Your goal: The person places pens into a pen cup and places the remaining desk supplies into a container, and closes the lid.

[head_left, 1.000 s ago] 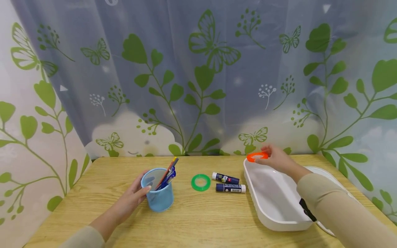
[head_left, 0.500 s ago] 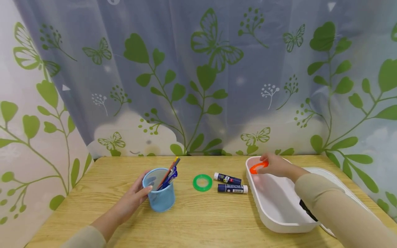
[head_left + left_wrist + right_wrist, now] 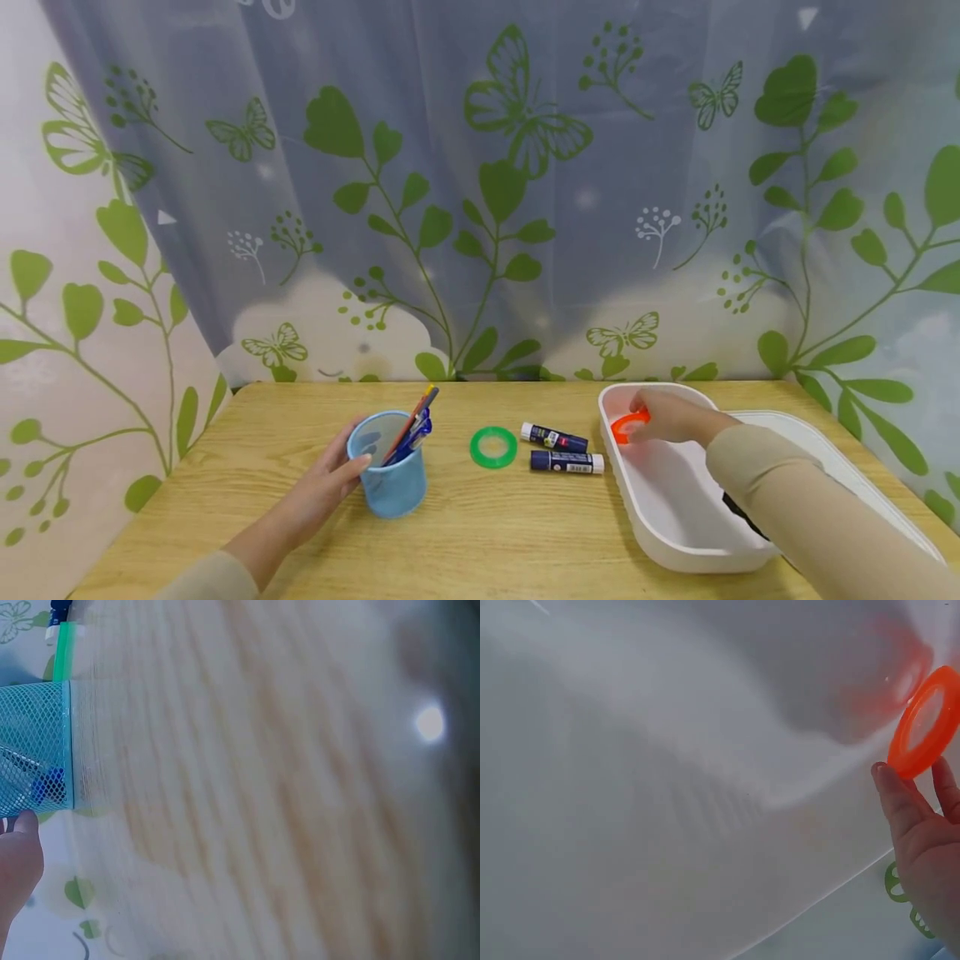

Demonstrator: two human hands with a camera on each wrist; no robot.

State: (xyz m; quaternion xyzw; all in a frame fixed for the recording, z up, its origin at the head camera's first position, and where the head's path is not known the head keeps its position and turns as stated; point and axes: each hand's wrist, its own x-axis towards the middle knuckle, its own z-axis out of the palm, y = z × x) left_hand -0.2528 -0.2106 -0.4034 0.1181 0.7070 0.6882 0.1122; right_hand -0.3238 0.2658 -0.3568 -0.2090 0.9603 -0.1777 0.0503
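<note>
My left hand [image 3: 330,477] grips a light blue mesh pen holder [image 3: 395,492], its thumb over the rim. Pens and pencils [image 3: 412,429] lean out of the holder to the right. In the left wrist view the mesh wall [image 3: 34,742] and part of the hand show at the left edge. Inside the far end of a white tray [image 3: 636,512], my right hand [image 3: 672,417] pinches a roll of orange tape [image 3: 624,433]. The right wrist view shows the orange tape [image 3: 906,761] tilted between thumb and fingers, close to the tray's wall.
A roll of green tape [image 3: 475,448] lies flat on the wooden table [image 3: 465,533]. Two glue sticks, one upper [image 3: 558,438] and one lower [image 3: 566,462], lie between it and the tray. A white lid [image 3: 798,429] is right of the tray. A patterned curtain hangs behind.
My right hand has lowered the orange tape from above the tray's far rim down into the tray, and the roll has tilted. My left hand keeps its hold on the pen holder.
</note>
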